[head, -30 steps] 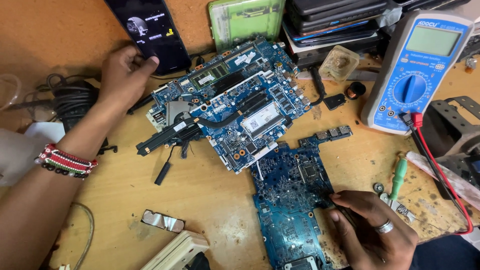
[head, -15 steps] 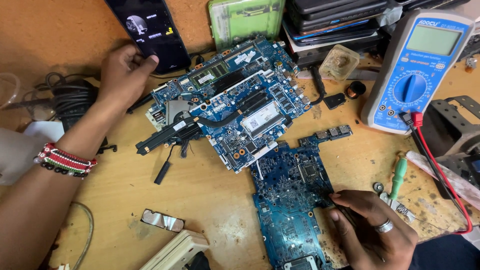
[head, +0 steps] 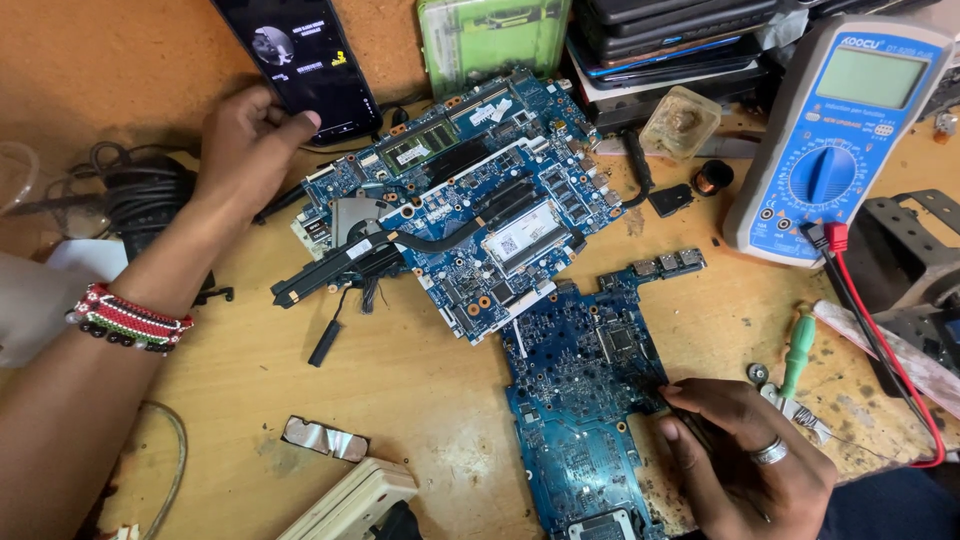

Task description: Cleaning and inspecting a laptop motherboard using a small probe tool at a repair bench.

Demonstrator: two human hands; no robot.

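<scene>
My left hand point(head: 245, 145) reaches to the upper left, its thumb touching the lower edge of a black smartphone point(head: 300, 60) with a lit screen; a beaded bracelet point(head: 128, 318) circles the wrist. My right hand point(head: 745, 455), with a ring, rests on the right edge of a bare blue circuit board point(head: 580, 400) and pinches a thin dark tool against it. A larger blue laptop motherboard point(head: 470, 215) with a fan and black heat pipe lies between the hands, partly over another board.
A blue and grey multimeter point(head: 835, 140) with red and black leads stands at right. A green-handled screwdriver point(head: 797, 350), loose screws, a black cable coil point(head: 140, 195), stacked dark devices, a green case point(head: 490, 35) and a small metal piece point(head: 322, 438) lie on the wooden bench.
</scene>
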